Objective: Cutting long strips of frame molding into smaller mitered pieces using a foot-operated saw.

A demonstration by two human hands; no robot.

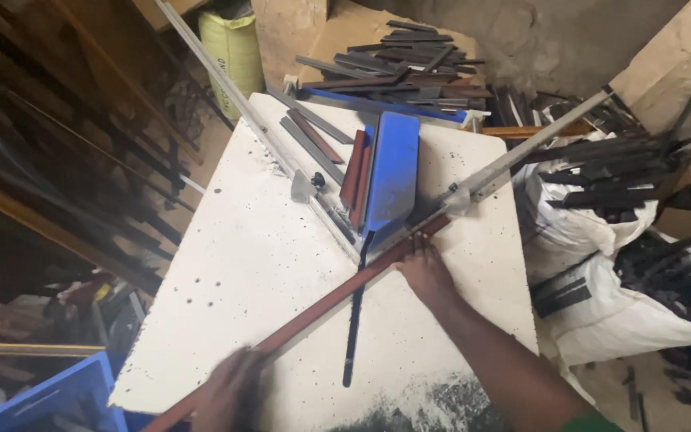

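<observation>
In a cluttered workshop, a white table (241, 264) carries a blue cutter (392, 176), and a long red strip (321, 308) runs aslant into its near end, the right hand (425, 272) pressing it flat there, the blurred left hand (229, 392) gripping its far end to steady it.

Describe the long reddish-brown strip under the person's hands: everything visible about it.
The reddish-brown strip is a long, narrow moulding, wood by its look. It lies flat and diagonal across the white table, its upper end against the grey guide rail beside the blue cutter. The right hand presses it near there; the blurred left hand holds its lower end.
</observation>
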